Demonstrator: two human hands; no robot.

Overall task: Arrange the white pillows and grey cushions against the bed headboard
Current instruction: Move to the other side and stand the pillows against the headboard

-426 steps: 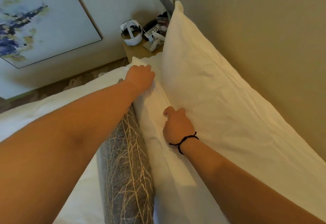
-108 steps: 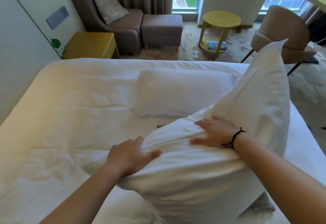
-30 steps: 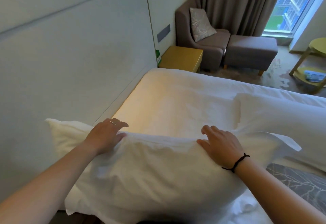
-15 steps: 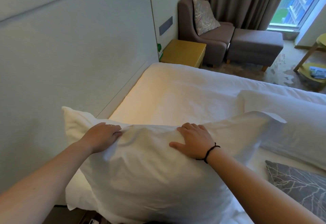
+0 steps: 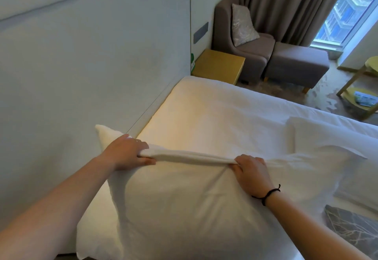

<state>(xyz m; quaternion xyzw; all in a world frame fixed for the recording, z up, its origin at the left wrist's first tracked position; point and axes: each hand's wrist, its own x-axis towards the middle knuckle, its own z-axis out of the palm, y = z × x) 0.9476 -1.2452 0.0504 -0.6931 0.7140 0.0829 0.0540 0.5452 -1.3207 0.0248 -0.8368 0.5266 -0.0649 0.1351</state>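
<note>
A large white pillow (image 5: pixel 180 204) stands in front of me on the bed, its left corner touching the pale headboard (image 5: pixel 86 71). My left hand (image 5: pixel 126 152) grips its top edge near the left corner. My right hand (image 5: pixel 250 172), with a black band at the wrist, pinches the same top edge further right. Between the hands the edge is pulled into a tight fold. A second white pillow (image 5: pixel 335 143) lies flat on the bed to the right. A grey patterned cushion (image 5: pixel 351 227) shows at the lower right, partly cut off.
The white bed sheet (image 5: pixel 214 116) stretches away along the headboard. Beyond the bed stand a yellow bedside table (image 5: pixel 219 65), a grey armchair (image 5: pixel 241 44) with a cushion, a grey footstool (image 5: pixel 296 63) and a yellow round table (image 5: pixel 364 96). Curtains and a window are at the back.
Both hands went from lying flat on the pillow's top to gripping its top edge, which is now stretched taut between them. The pillow sits a little lower and nearer the headboard.
</note>
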